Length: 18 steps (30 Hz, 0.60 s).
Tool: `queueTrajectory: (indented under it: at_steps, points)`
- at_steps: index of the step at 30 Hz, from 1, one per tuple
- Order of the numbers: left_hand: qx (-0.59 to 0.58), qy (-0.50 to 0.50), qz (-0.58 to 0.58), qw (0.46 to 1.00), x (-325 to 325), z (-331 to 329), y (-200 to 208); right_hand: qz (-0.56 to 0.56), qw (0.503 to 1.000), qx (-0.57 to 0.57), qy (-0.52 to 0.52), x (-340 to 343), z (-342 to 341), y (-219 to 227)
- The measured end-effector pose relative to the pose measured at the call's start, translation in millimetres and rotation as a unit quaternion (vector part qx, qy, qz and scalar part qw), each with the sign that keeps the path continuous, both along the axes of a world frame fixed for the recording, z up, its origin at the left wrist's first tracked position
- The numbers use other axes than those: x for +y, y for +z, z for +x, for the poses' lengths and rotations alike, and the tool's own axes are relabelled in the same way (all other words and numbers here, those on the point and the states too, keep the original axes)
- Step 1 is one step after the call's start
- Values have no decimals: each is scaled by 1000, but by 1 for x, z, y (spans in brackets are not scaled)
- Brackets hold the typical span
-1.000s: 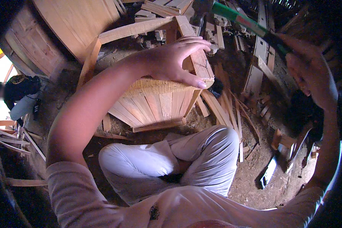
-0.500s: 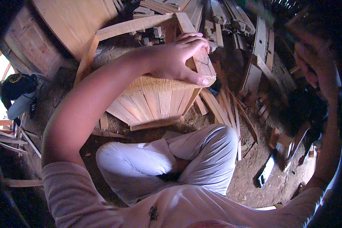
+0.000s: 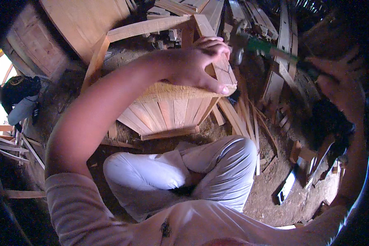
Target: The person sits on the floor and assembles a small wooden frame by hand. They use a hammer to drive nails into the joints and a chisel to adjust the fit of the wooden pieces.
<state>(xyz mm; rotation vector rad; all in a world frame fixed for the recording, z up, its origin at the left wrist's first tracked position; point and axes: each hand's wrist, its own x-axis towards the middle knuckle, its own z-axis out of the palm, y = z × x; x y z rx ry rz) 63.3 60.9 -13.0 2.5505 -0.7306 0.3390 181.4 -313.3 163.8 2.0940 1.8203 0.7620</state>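
Note:
In front of me stands a pale wooden frame [image 3: 151, 27] of angled rails, with a slatted side [image 3: 174, 112] below its near edge. My left hand [image 3: 205, 61] wraps over the right rail [image 3: 222, 73] at its near corner, fingers on the far side and thumb at the near end. To the right, my right hand [image 3: 338, 76] grips a long green-handled tool that looks like a hammer [image 3: 260, 46]. Its handle reaches left toward the rail, and its blurred head end hangs near the fingers of my left hand, apparently just apart from them.
A handsaw-like blade [image 3: 288, 186] lies on the dirt floor at right, near wood offcuts [image 3: 305, 152]. Boards and strips [image 3: 238, 112] are strewn beyond the frame. A large curved wooden panel [image 3: 84, 24] stands at back left. Another person [image 3: 22, 98] sits at far left.
The green-handled tool has swung down toward the rail's corner from higher up, where it was a blur. My left hand keeps its hold; the frame sits slightly further right in view.

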Motion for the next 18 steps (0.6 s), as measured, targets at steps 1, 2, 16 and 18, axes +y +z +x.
queueTrajectory:
  at_steps: [1,2,16,18]
  points:
    - [0,0,-2,1000,0,0,-2,-23,998,-32,40,3,3,1]
    - [-20,8,5,1000,0,1,-6,0,997,68,-32,3,-3,-2]
    - [-45,75,66,994,-16,-12,-7,49,971,212,-94,2,-27,-25]
    - [-19,30,25,999,-1,-2,-3,106,916,329,-203,1,-30,-11]
